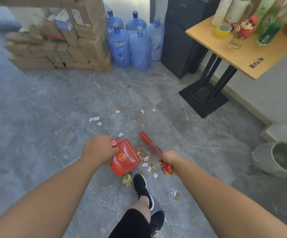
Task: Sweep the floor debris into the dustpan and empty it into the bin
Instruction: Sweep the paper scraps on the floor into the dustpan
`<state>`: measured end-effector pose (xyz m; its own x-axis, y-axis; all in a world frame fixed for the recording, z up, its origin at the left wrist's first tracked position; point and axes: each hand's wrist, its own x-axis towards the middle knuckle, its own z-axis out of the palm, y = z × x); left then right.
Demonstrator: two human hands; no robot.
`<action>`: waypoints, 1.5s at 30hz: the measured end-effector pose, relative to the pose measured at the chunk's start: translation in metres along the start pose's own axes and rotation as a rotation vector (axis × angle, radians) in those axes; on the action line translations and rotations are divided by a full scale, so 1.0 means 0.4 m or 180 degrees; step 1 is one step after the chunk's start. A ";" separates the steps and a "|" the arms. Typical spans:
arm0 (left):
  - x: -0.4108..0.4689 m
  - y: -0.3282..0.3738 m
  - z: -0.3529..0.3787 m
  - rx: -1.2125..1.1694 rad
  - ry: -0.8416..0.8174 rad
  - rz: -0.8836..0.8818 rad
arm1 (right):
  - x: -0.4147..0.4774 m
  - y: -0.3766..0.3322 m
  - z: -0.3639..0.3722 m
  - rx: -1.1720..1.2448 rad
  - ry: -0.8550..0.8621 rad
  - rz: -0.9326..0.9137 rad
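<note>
The dustpan [124, 158] sat on the grey tiled floor [44, 109]. Its handle pointed to the far left and its open mouth faced right. The left hand [99, 149] gripped the handle end with the fingers curled fully round it, and the pan body lay just right of and nearer than that hand.

The brush [148, 142] had its long axis running from far left to near right. The right hand [167, 162] was closed round the near end of its handle, so the brush head lay beyond and left of that hand. The bristles were blurred, and contact with the floor could not be confirmed.

A pile of debris [146, 159], paper scraps and brown fragments, lay between the pan mouth and the brush, just beside the mouth. Loose scraps [96, 118] lay farther out on the floor. A yellowish clump [127, 179] lay near the pan's near corner, beside a black shoe [142, 187].

The bin [283, 157] lay on its side at the right, well apart from the brush, with its opening facing the camera.
</note>
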<state>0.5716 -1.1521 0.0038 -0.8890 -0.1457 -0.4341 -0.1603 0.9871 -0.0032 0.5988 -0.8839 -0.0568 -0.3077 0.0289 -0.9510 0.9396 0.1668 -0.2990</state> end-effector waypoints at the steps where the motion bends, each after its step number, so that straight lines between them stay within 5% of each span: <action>1: 0.015 0.007 -0.006 0.0005 0.0006 -0.0013 | 0.006 -0.022 -0.007 -0.0027 0.0028 -0.0009; 19: 0.332 0.095 -0.191 -0.0601 0.0043 -0.0402 | 0.125 -0.547 -0.166 -0.0018 0.0197 -0.0168; 32: 0.483 0.291 -0.232 -0.0702 -0.0118 -0.1089 | 0.351 -0.901 -0.299 -0.0720 0.0251 -0.0336; 45: 0.338 0.223 -0.165 -0.1287 -0.0166 -0.2157 | 0.421 -0.843 -0.057 -0.1748 -0.0132 -0.0347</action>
<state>0.4087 -1.0884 0.0044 -0.5221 -0.6935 -0.4964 -0.8122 0.5819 0.0413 0.2267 -0.9130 -0.1144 -0.3822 -0.0543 -0.9225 0.6832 0.6556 -0.3216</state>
